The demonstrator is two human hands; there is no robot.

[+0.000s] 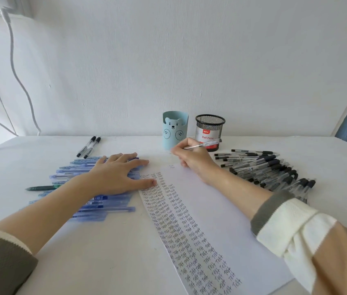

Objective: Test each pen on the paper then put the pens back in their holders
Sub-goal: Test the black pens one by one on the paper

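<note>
A long white paper (215,213) covered in columns of the handwritten word "Test" lies across the table. My right hand (191,158) grips a clear pen (202,145), its tip at the paper's far end. My left hand (119,173) lies flat with spread fingers on a row of blue pens (102,206), its thumb touching the paper's left edge. Several black-capped pens (268,169) lie heaped to the right. At the back stand a light-blue bear holder (175,129) and a black mesh holder (210,132) labelled "Ball Pens".
Two black-capped pens (88,146) lie apart at the back left, and a dark green pen (41,187) lies at the left of the blue row. White cables (17,77) hang down the wall at left. The table (104,252) meets a white wall behind.
</note>
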